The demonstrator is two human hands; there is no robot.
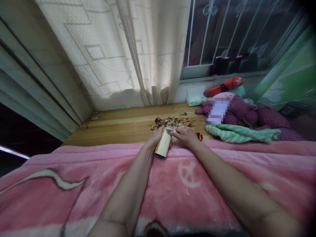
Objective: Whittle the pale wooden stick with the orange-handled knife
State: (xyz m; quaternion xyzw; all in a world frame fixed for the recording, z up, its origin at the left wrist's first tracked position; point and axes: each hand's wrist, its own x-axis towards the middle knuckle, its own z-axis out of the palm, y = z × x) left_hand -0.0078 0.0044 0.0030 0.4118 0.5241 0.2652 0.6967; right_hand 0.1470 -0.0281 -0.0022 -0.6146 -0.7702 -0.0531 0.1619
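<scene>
My left hand [155, 137] grips a pale peeled length of wood [163, 143] that is tilted, with its lower end over the pink blanket [172, 184]. My right hand [184, 137] closes around a knife, and its small metal blade [169, 130] touches the top of the wood. A black and orange end [199, 136] sticks out past my right hand and looks like the knife's handle. Just beyond both hands, a heap of wood shavings and chips [171, 123] lies on the wooden board [123, 126].
A pale curtain [103, 56] hangs behind the board, beside a barred window [222, 39]. To the right lie a tissue box [196, 96], a striped towel [242, 133], and a purple plush toy [243, 113]. A small wood scrap [93, 116] sits at the board's left.
</scene>
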